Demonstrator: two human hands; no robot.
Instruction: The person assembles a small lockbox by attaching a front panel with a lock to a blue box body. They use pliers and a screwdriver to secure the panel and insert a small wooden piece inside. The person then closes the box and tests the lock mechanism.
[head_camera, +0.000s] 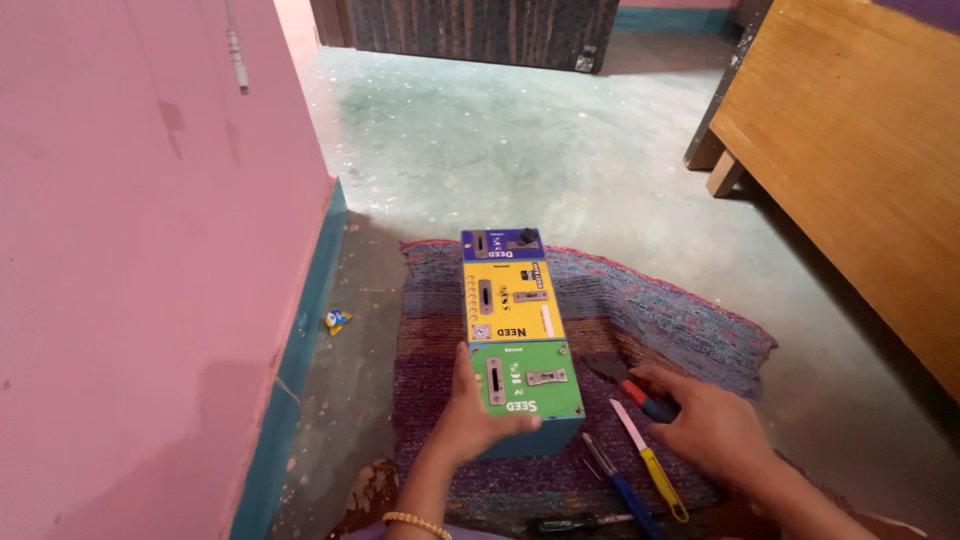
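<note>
1. Box (520, 335), long and three-coloured (blue at the far end, yellow in the middle, green at the near end), lies lengthwise on a woven purple mat (700, 330) spread over the floor (500, 140).
2. The left hand (478, 420) clasps the box's near left corner, thumb up along the green face, fingers curled around the near end.
3. The right hand (715, 430) rests on the mat right of the box, closed on the handles of red-and-blue pliers (630, 385), whose dark nose points toward the box.
4. Just beside that hand lie a yellow-handled tool (655, 470) and a blue-handled screwdriver (620, 485), side by side on the mat.
5. A pink wall (150, 250) with a teal base stands close on the left; a wooden furniture piece (850, 150) closes the right. Between them the floor runs open beyond the mat's far edge.
6. A small wrapper (337, 320) lies by the wall base.
7. The frame's bottom cuts off both forearms; another dark tool (580, 521) there is hard to make out.
</note>
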